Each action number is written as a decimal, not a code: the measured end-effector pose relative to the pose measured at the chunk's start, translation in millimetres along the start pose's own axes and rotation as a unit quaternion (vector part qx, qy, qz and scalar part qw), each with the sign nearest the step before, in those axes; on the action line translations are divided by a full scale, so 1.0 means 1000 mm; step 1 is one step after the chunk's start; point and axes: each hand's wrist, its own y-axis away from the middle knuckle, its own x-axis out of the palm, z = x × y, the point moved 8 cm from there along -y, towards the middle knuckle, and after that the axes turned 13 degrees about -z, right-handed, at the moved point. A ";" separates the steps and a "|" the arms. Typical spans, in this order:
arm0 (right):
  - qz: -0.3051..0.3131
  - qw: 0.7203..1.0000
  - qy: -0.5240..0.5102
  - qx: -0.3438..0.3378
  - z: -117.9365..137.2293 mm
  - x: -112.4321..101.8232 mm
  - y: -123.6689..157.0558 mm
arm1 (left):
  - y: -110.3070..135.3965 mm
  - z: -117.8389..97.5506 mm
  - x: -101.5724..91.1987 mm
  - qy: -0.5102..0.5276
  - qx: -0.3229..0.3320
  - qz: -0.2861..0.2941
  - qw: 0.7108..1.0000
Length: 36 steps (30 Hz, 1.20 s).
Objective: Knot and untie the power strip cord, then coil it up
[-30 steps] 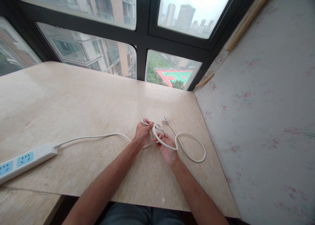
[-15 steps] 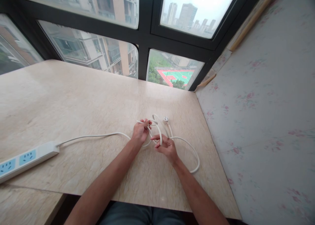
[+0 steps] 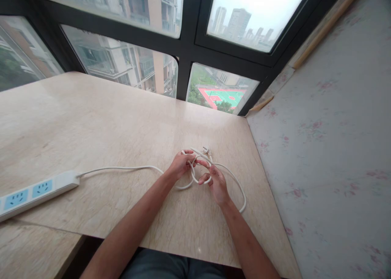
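A white power cord (image 3: pixel 122 168) runs from the end of a power strip (image 3: pixel 55 185) across the counter to my hands. My left hand (image 3: pixel 182 163) is closed on looped strands of it. Close by on the right, my right hand (image 3: pixel 216 181) grips the side of a small loop, its thumb and fingers curved around the cord. The white plug (image 3: pixel 207 150) rests just beyond my hands with its pins showing. Another wide bend of cord lies on the counter to the right of my right hand. My fingers hide where the strands cross.
The power strip with blue sockets lies on the left of the beige stone counter (image 3: pixel 100 120). Dark-framed windows (image 3: pixel 186 47) rise along the back edge. A floral-papered wall (image 3: pixel 330 157) bounds the right side. The counter's front edge is just ahead of my legs.
My right hand has shifted slightly right and turned, and the cord between my hands now forms a rounder loop. The plug has tipped to the left. The view has swung a little left.
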 end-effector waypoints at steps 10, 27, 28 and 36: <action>-0.026 0.999 0.009 0.036 0.002 -0.006 -0.001 | 0.014 -0.044 0.000 -0.241 0.183 0.063 0.951; 0.004 0.989 0.006 0.151 -0.006 -0.016 -0.002 | 0.022 -0.067 -0.014 -0.311 0.311 -0.071 0.895; 0.011 0.989 0.009 0.147 -0.004 -0.017 -0.002 | 0.021 -0.068 -0.016 -0.307 0.306 -0.079 0.898; 0.002 0.997 0.020 0.079 0.015 -0.033 -0.007 | 0.016 -0.075 -0.030 -0.300 0.300 -0.140 0.895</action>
